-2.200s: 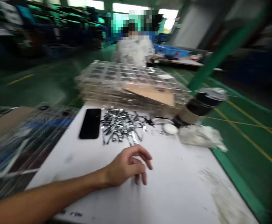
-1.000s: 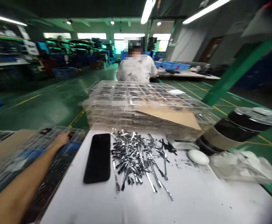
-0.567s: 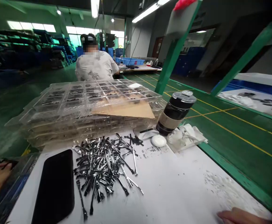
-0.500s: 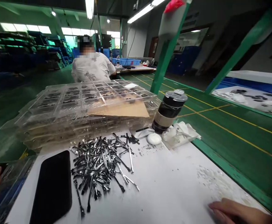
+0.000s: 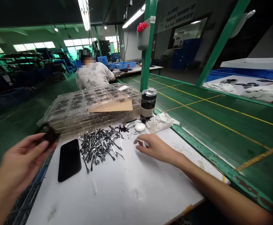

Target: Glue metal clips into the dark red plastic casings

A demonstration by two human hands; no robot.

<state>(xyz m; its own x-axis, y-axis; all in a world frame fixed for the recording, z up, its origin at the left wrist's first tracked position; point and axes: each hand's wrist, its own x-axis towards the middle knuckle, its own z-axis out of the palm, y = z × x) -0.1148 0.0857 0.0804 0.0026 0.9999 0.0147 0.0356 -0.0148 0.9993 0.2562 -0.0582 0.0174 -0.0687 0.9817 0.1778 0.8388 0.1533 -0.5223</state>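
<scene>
Left hand (image 5: 21, 157): pinching one small dark piece (image 5: 49, 135).
Right hand (image 5: 154, 148): open, near one pile of metal strips (image 5: 98, 145).

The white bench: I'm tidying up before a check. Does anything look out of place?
The small shiny metal parts lie in a loose tangled heap on the white bench, not in the clear plastic trays just behind them. A cardboard sheet also sits askew on the tray stack, its edges not lined up with the trays.

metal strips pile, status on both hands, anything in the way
Left hand pinching small dark piece off table edge. Right hand open, just right of pile of metal strips. Black phone between left hand and pile.
</scene>
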